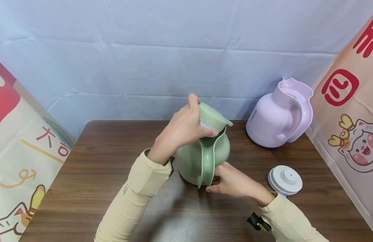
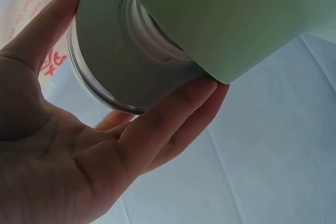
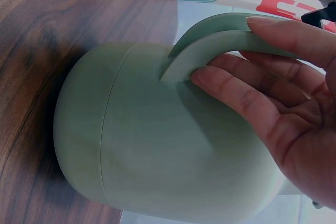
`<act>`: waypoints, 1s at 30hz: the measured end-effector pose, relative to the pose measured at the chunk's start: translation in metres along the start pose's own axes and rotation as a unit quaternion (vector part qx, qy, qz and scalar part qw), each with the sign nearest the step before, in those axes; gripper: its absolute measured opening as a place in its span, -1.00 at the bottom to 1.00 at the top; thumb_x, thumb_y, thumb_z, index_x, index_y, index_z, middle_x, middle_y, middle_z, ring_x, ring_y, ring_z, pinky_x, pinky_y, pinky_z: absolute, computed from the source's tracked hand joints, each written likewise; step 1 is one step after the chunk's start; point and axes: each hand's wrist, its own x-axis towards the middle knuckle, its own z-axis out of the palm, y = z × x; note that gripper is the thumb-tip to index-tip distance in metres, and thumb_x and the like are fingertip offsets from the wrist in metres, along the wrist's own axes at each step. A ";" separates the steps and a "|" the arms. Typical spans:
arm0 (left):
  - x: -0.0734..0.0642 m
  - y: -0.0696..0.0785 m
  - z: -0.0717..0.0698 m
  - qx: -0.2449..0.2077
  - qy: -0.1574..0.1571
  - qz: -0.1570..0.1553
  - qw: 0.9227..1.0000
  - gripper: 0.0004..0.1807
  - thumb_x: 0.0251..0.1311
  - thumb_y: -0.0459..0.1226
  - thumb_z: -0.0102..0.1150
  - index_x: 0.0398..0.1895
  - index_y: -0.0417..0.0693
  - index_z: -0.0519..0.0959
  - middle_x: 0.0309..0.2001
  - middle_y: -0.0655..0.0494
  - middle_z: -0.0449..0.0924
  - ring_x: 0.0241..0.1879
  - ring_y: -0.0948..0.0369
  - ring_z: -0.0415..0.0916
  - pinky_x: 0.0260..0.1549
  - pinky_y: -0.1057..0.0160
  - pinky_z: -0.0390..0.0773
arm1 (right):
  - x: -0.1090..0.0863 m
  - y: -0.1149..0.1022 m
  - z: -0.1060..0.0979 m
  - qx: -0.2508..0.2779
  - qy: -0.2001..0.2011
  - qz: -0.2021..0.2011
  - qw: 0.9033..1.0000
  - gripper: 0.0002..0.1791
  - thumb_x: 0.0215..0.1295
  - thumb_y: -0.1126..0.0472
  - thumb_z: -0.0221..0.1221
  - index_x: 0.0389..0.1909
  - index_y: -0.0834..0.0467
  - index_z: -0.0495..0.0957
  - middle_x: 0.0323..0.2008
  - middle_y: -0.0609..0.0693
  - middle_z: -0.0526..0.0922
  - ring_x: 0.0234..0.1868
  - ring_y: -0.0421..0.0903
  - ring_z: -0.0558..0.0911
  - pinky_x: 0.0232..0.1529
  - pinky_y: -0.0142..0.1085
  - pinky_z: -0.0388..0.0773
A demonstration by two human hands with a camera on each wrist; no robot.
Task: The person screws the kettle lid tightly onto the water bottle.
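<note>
A pale green thermos jug point(image 1: 187, 163) stands on the wooden table, its handle towards me. My left hand point(image 1: 187, 124) grips the round green lid point(image 1: 212, 116) by its sides, holding it tilted at the jug's mouth. The left wrist view shows the grey underside of the lid point(image 2: 105, 51) beside the green neck point(image 2: 226, 14), with fingertips right at the neck's rim. Low on the jug's handle point(image 1: 208, 164), my right hand point(image 1: 234, 179) has its fingers curled round it. In the right wrist view, the thumb lies along the handle's outer side.
At the back right of the table point(image 1: 113, 161) stands a lilac thermos jug point(image 1: 265, 121) without a lid. A white and lilac lid point(image 1: 287, 179) lies in front of it, near my right forearm. A pale blue cloth point(image 1: 144, 67) hangs behind the table.
</note>
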 end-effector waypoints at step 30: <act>-0.006 0.001 0.000 0.038 0.003 0.009 0.999 -0.24 -0.24 -0.03 0.46 -0.10 -0.12 0.17 -0.45 0.00 0.47 -0.51 0.05 0.45 -0.51 0.23 0.42 | -0.001 -0.002 0.000 -0.007 0.007 -0.015 1.000 -0.72 -0.12 0.36 0.35 -0.33 0.04 0.62 -0.31 -0.23 0.59 -0.21 -0.27 0.51 -0.15 -0.30 0.46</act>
